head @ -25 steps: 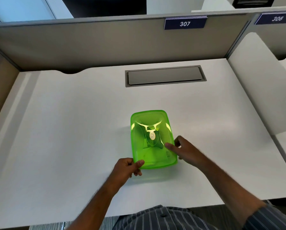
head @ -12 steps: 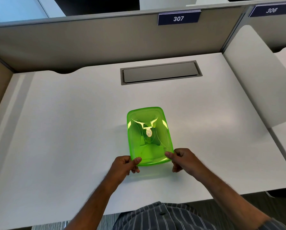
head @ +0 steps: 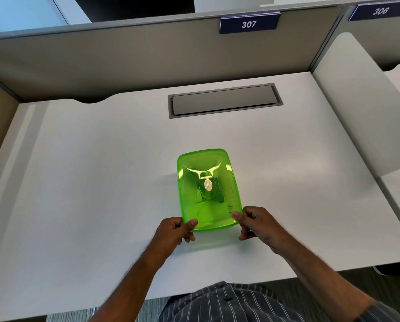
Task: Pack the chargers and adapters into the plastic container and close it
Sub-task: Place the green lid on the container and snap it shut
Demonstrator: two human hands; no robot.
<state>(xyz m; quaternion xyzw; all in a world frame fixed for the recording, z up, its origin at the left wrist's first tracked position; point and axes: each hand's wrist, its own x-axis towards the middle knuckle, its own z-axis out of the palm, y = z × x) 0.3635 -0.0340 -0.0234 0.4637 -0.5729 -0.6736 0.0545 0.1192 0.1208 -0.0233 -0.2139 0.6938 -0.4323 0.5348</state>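
A translucent green plastic container (head: 207, 173) with its lid on lies on the white desk (head: 90, 182), near the front middle. Pale shapes show faintly through the lid; I cannot tell what they are. My left hand (head: 174, 232) pinches the container's near left corner, thumb on top of the lid. The near right corner is gripped the same way by my right hand (head: 256, 223). No loose chargers or adapters are in sight on the desk.
A grey cable hatch (head: 224, 101) is set flush into the desk behind the container. Beige partitions (head: 148, 54) wall the desk at the back and on both sides, with a "307" label (head: 249, 24) on top.
My right hand slid from the container's right side down to its near right corner and closed on it. The left hand stayed on the near left corner.
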